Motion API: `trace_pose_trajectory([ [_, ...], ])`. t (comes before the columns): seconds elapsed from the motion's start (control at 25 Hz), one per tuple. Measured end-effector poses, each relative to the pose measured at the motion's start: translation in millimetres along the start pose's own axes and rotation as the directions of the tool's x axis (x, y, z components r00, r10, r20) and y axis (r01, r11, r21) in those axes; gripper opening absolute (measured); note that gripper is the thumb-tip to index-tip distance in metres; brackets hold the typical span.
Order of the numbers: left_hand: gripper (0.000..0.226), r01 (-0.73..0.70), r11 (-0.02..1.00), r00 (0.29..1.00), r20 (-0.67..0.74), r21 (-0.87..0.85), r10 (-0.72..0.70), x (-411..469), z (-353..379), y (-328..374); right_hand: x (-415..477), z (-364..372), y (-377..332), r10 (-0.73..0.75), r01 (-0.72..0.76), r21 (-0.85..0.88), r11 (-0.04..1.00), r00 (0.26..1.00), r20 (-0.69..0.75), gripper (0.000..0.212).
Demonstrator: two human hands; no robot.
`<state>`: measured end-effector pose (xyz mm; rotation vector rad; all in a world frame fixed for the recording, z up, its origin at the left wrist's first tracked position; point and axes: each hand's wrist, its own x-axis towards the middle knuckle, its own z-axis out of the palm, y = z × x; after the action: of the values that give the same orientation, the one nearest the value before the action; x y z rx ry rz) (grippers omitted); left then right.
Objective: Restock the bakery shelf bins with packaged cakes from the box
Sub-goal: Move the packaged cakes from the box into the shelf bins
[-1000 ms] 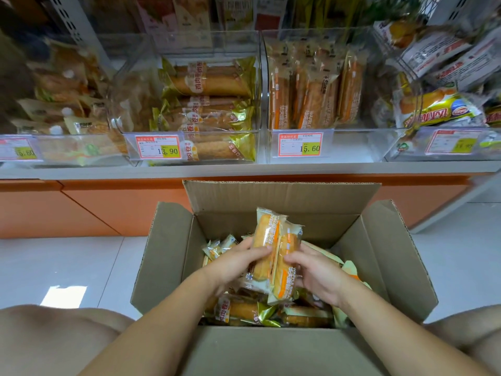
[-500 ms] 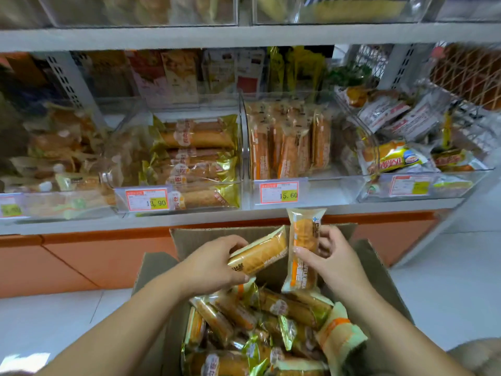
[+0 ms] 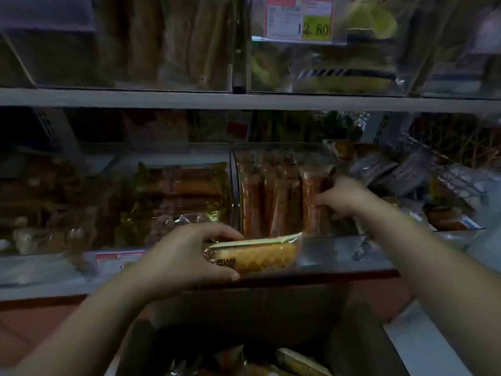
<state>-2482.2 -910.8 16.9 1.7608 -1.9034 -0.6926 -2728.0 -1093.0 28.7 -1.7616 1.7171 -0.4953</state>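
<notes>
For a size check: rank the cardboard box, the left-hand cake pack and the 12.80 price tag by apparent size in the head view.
1. Brown cardboard box
2. Clear-wrapped golden cake pack in the left hand
3. White-and-yellow 12.80 price tag, similar to the pack; farther away, so unsure.

Only 1 view, worn on the head, facing forward and slightly down at the shelf (image 3: 244,100) from close range. Clear bins (image 3: 271,185) at mid-frame, cardboard box (image 3: 271,316) along the bottom edge. Dim and blurred.

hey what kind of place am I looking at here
Most likely a shop's bakery aisle. Clear shelf bins hold rows of packaged cakes, a price tag reads 12.80, and a left hand holds a wrapped cake above an open box.
</notes>
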Motion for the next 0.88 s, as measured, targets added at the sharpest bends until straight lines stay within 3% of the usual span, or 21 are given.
trace_pose_trajectory([
  [0.08,0.047,0.005,1.000,1.000,0.030,0.007,-0.005,5,-1,-4,12,21,6,0.087,-0.079,-0.070,0.994,0.988,0.125,0.025],
  [0.16,0.045,0.003,1.000,0.999,0.041,0.001,-0.003,10,-1,-7,21,33,8,0.057,-0.066,0.055,0.996,0.985,0.163,0.021],
  [0.4,0.046,-0.021,1.000,0.998,0.065,-0.001,0.021,20,-2,-13,34,52,8,-0.048,0.037,0.182,0.983,0.997,0.059,0.054],
  [0.64,0.054,0.011,1.000,0.999,0.032,-0.001,-0.011,14,-1,-5,30,40,25,-0.037,-0.004,0.234,0.972,0.985,0.169,0.070],
  [0.68,0.057,0.019,1.000,0.999,0.028,-0.017,-0.019,13,0,-3,27,38,24,-0.045,0.015,0.182,0.983,0.987,0.157,0.070],
  [0.76,0.060,0.028,0.996,0.999,0.021,-0.082,-0.026,11,2,1,13,35,19,-0.110,0.110,0.023,0.994,0.994,-0.016,0.062],
  [0.84,0.061,0.024,0.989,1.000,0.006,-0.147,-0.023,9,3,4,-21,35,11,-0.298,0.299,-0.026,0.954,0.929,-0.218,0.048],
  [0.88,0.061,0.019,0.983,1.000,-0.003,-0.184,-0.020,9,3,5,-45,34,6,-0.405,0.413,-0.004,0.911,0.892,-0.200,0.042],
])
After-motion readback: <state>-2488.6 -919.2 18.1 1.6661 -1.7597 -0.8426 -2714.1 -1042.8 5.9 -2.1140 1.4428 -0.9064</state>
